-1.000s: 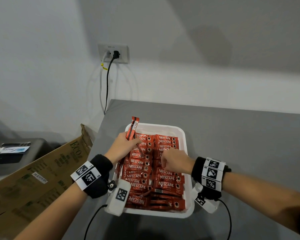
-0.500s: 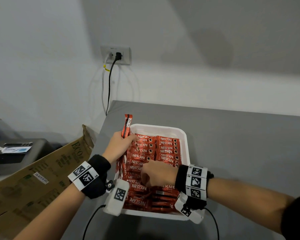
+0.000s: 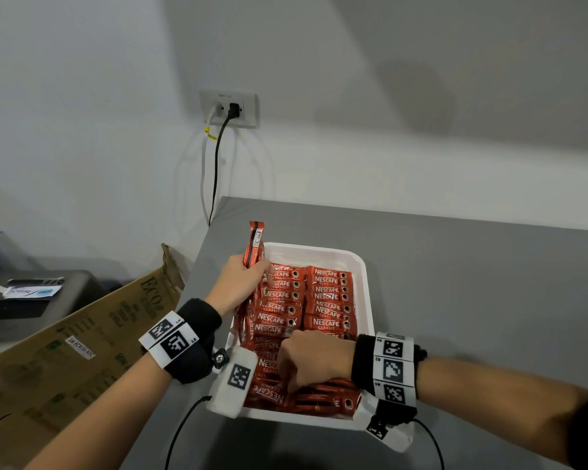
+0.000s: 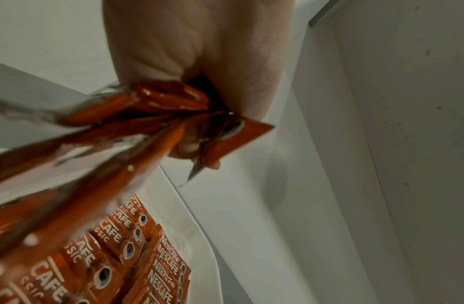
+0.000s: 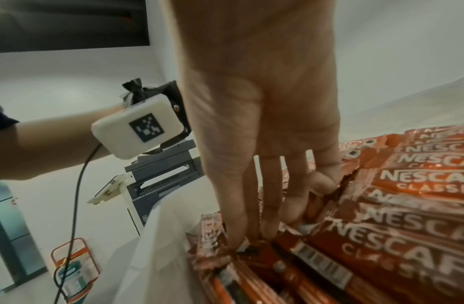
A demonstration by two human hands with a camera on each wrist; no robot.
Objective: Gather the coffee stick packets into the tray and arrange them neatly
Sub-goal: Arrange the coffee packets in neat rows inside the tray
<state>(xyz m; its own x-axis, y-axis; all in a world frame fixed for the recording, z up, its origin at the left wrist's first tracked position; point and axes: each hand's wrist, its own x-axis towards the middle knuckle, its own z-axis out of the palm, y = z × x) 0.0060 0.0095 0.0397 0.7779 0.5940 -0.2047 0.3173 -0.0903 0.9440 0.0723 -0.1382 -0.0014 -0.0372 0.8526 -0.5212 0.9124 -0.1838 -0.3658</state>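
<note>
A white tray [image 3: 314, 251] on the grey table holds two rows of red Nescafe stick packets [image 3: 326, 296]. My left hand [image 3: 238, 283] grips a bundle of packets [image 3: 254, 244] upright at the tray's far left edge, and the left wrist view shows that bundle [image 4: 137, 123] fanning out below the fist [image 4: 194, 61]. My right hand [image 3: 306, 364] is over the near left part of the tray. Its fingers [image 5: 241, 216] point straight down and press into a gap between disordered packets [image 5: 407, 185]. The thumb is hidden.
The tray sits close to the left edge of the table [image 3: 472, 283]. A cardboard box [image 3: 82, 334] leans beside that edge, and a dark machine [image 3: 31, 300] stands further left. A wall socket [image 3: 230, 110] with two cables is behind. The wrist cameras' cables hang off the table's near edge.
My right hand has moved from the tray's middle toward its near left part and pushed down into the packets. The left hand's upright bundle shifted slightly left, to the tray's edge.
</note>
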